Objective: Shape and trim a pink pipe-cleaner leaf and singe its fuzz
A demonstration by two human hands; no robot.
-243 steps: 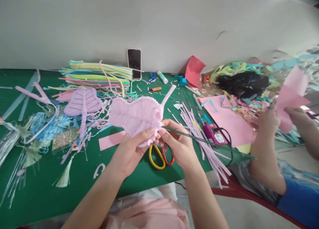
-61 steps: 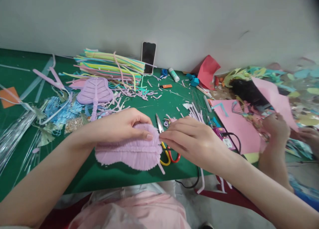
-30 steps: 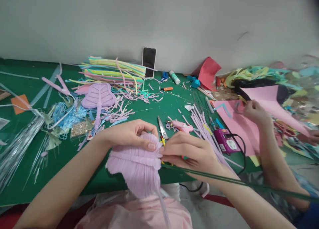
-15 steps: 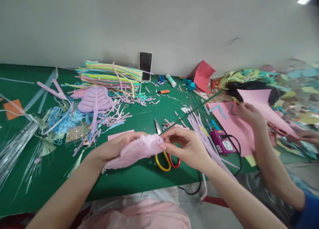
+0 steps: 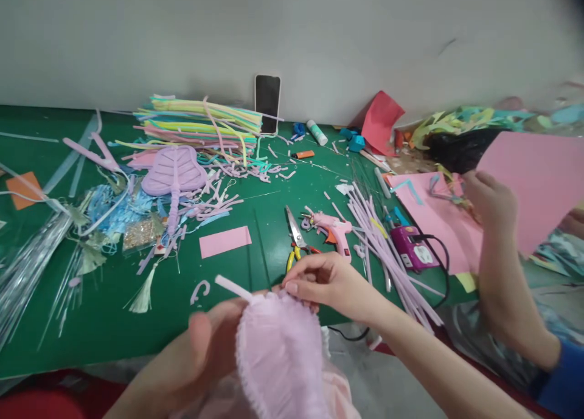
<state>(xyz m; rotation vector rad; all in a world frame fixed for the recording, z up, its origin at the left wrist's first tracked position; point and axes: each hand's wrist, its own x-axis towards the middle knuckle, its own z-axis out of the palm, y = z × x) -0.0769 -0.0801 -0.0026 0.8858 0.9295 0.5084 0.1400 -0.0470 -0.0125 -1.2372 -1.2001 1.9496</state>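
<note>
A pale pink ruffled piece [image 5: 283, 352] hangs over the lap at the table's front edge, with its frilled rim toward the camera. My right hand [image 5: 319, 285] pinches its top edge between thumb and fingers. My left hand [image 5: 214, 340] supports it from the left side, thumb raised, fingers partly hidden behind it. A short pale stick [image 5: 232, 288] pokes out at its upper left. Just beyond my right hand lie scissors [image 5: 295, 230] with yellow and red handles and a pink glue gun [image 5: 335, 230].
Purple pipe cleaners [image 5: 387, 261] and a purple power box [image 5: 413, 249] lie right. A purple leaf shape [image 5: 174, 173], colored bundles [image 5: 196, 124] and a pink card [image 5: 225, 242] lie left. At right, another person's hand [image 5: 493, 206] holds pink paper [image 5: 538, 182].
The ruffled piece has turned from lying sideways to hanging down, nearer the lap. Both hands moved lower, uncovering the glue gun and card. The other person's pink paper has been raised.
</note>
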